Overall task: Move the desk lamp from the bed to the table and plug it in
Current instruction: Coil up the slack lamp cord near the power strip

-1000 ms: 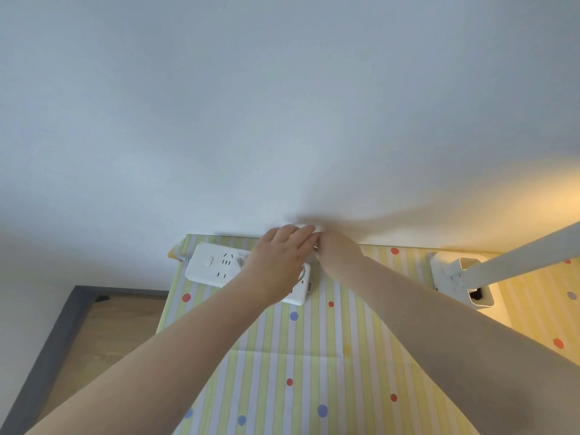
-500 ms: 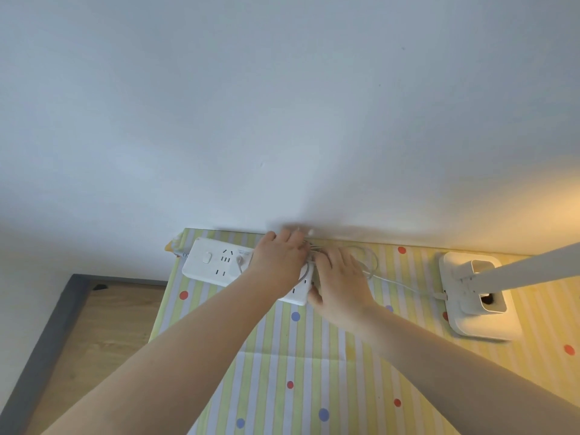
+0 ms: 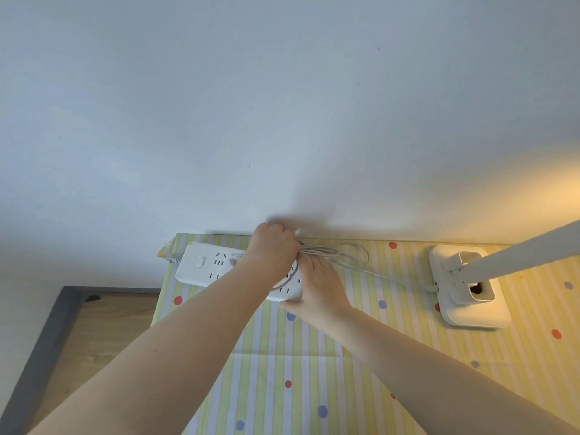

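Plugging the lamp lead into the power strip at the back of the bench.

Desk lamp (image 3: pixel 470 290) stands on the bench (image 3: pixel 282 372) at right of frame, glowing warm, its arm running off the right edge. Lamp cord (image 3: pixel 348 257) loops slackly from the base leftward to the hands. Left hand (image 3: pixel 273 249), fingers curled, grips the cord's end over the power strip (image 3: pixel 207 265); whether a plug is seated cannot be told, the hand hides it. Right hand (image 3: pixel 317 284) lies with straight fingers against the strip's right end, bracing it. Judgement: keep the strip pinned, push the plug straight down, leave slack so the base is not tugged. Wall sits just behind the strip, little room there; bench's left edge is near the strip's far end, floor below; open cloth lies toward the bottom of the frame.
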